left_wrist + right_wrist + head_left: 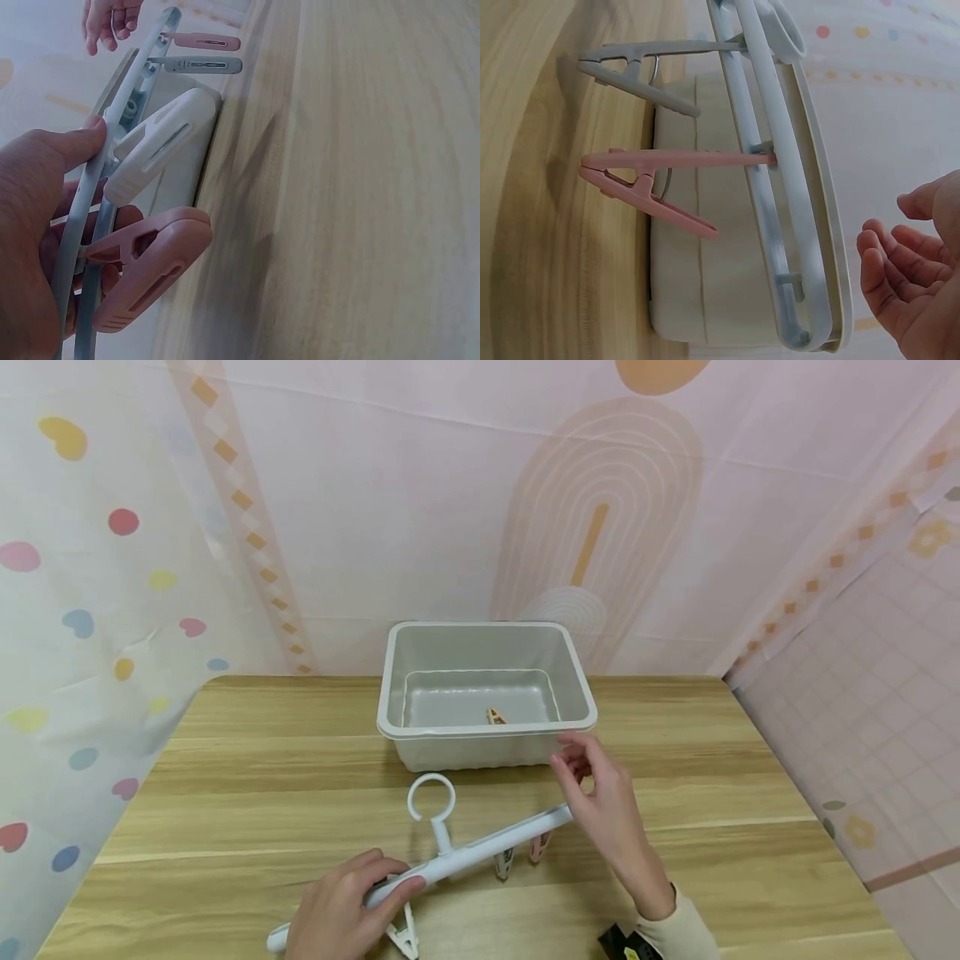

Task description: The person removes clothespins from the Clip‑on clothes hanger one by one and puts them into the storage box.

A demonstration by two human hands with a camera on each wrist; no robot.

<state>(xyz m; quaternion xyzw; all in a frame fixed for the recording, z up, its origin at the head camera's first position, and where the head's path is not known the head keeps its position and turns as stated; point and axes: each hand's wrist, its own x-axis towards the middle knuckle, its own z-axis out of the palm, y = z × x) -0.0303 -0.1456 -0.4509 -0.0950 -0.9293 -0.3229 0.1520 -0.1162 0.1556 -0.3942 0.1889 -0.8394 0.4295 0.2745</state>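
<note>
My left hand (348, 902) grips a pale blue-white plastic hanger (487, 847) by its left part, thumb on one side and fingers round the other. The hanger tilts up toward the right, its ring hook (442, 837) pointing away from me. From its slotted bar hang a white clip (161, 142) and a pink clip (154, 266) by the left hand. Farther along are a grey clip (637, 71) and another pink clip (649, 184). My right hand (603, 797) hovers near the hanger's right end, fingers loosely bent, holding nothing.
Behind the hanger a light grey plastic basin (480, 750) stands at the table's back edge, with a tan-orange clip (496, 717) inside. A black item (628, 945) shows at the right wrist. Patterned cloth (375, 510) hangs behind the wooden table (247, 777).
</note>
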